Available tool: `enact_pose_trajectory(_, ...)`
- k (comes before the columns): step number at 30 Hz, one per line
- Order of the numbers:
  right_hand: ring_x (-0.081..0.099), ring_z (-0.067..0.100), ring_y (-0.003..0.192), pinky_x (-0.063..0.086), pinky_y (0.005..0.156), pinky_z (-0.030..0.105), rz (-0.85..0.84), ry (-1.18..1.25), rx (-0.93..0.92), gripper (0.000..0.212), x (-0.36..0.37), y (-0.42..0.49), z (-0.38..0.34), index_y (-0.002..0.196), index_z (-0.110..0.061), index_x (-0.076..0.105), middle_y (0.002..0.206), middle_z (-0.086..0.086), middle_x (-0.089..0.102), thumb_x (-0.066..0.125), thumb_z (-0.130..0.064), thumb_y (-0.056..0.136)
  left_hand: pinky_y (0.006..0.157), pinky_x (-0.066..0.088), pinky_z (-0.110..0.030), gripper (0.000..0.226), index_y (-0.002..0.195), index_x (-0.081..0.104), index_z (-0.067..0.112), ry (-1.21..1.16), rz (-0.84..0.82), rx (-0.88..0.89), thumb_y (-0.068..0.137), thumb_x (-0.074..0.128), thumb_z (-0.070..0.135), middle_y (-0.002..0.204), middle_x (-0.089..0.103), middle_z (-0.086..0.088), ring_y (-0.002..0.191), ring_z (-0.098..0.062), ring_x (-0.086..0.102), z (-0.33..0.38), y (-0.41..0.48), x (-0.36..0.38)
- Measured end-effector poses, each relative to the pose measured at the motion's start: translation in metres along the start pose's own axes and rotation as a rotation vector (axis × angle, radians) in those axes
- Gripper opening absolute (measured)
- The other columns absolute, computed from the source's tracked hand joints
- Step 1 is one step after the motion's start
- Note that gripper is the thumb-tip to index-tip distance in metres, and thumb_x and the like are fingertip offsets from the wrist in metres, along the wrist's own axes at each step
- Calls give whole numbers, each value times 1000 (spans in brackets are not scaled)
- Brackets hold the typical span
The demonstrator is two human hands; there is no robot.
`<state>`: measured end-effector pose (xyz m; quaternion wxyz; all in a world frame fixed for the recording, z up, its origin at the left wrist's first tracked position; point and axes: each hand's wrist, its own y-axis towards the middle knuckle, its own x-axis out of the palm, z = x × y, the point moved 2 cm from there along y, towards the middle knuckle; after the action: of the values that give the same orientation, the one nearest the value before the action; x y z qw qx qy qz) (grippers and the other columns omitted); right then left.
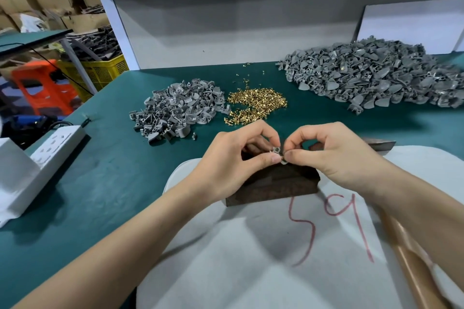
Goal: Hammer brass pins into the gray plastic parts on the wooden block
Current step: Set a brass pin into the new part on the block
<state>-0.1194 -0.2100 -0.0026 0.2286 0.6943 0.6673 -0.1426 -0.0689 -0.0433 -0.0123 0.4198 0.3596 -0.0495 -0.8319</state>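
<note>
Both hands meet over a dark wooden block [276, 184] standing on a white cloth [251, 258]. My left hand [238, 155] pinches a small gray plastic part [275, 151] between thumb and forefinger. My right hand [334, 150] pinches at the same part from the right with thumb and forefinger; whether it holds a brass pin is too small to tell. A hammer lies at the right, its metal head [381, 145] behind my right hand and its wooden handle [414, 273] running toward me.
On the green mat lie a small heap of gray parts [175, 108], a heap of brass pins [256, 104] and a large heap of gray parts [371, 78]. A white power strip [57, 145] and a white box [15, 178] sit at the left edge.
</note>
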Motion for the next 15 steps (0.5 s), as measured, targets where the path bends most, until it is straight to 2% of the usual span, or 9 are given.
enact_pose_trajectory(2, 51, 7, 63, 37, 70, 26, 36, 63, 42, 10, 0, -2, 4, 65, -21, 69, 65, -10, 62, 73, -21, 74, 78, 45, -16, 20, 100, 62, 21, -20, 4, -13, 83, 73, 17, 80, 68, 9, 74, -4, 59, 0, -1, 1)
enact_pose_trajectory(3, 56, 8, 71, 39, 79, 31, 61, 32, 63, 11, 0, -2, 7, 68, -24, 70, 68, -10, 65, 71, -34, 70, 77, 45, -17, 22, 103, 63, 22, -31, -3, -22, 83, 73, 18, 79, 68, 10, 72, -6, 58, 0, -2, 2)
enact_pose_trajectory(5, 59, 13, 85, 37, 95, 47, 76, -109, 112, 36, 1, -3, 10, 76, -34, 69, 73, -11, 66, 59, -58, 53, 76, 46, -21, 20, 101, 66, 21, -38, -28, -29, 83, 73, 18, 80, 67, 12, 72, -12, 57, 0, -3, 3)
enact_pose_trajectory(6, 59, 15, 85, 36, 98, 53, 78, -137, 115, 42, 2, -3, 11, 78, -35, 68, 73, -10, 66, 55, -61, 48, 76, 46, -24, 18, 99, 67, 20, -41, -40, -33, 82, 73, 17, 80, 66, 13, 72, -15, 57, 1, -2, 3)
enact_pose_trajectory(8, 59, 19, 76, 39, 93, 52, 71, -105, 104, 35, 2, -4, 11, 74, -30, 69, 69, -4, 65, 59, -56, 54, 74, 47, -27, 17, 98, 68, 17, -69, -63, -45, 82, 74, 15, 80, 65, 15, 72, -19, 56, 2, -2, 4)
enact_pose_trajectory(10, 59, 14, 62, 45, 78, 43, 41, 52, 39, 14, 3, -5, 12, 63, -20, 67, 61, -1, 63, 70, -29, 72, 75, 46, -25, 17, 97, 68, 16, -96, -75, -46, 81, 74, 12, 79, 65, 15, 72, -19, 56, 2, -1, 3)
enact_pose_trajectory(11, 57, 11, 59, 45, 72, 38, 36, 109, 13, 16, 3, -5, 13, 61, -17, 66, 60, -3, 62, 70, -16, 76, 75, 46, -22, 17, 96, 68, 15, -105, -76, -48, 81, 74, 11, 79, 65, 14, 71, -15, 56, 2, -1, 3)
enact_pose_trajectory(12, 56, 10, 59, 44, 71, 34, 37, 139, 2, 17, 3, -5, 14, 61, -16, 65, 62, -3, 62, 69, -10, 76, 75, 46, -20, 17, 96, 68, 15, -114, -78, -49, 80, 74, 10, 79, 65, 14, 70, -11, 55, 2, -2, 2)
enact_pose_trajectory(15, 52, 9, 63, 41, 69, 27, 35, 179, -21, 13, 3, -6, 17, 63, -16, 66, 65, -5, 60, 69, -10, 75, 75, 45, -15, 18, 94, 68, 14, -147, -90, -61, 79, 74, 6, 79, 65, 11, 70, -3, 55, 2, -2, 2)
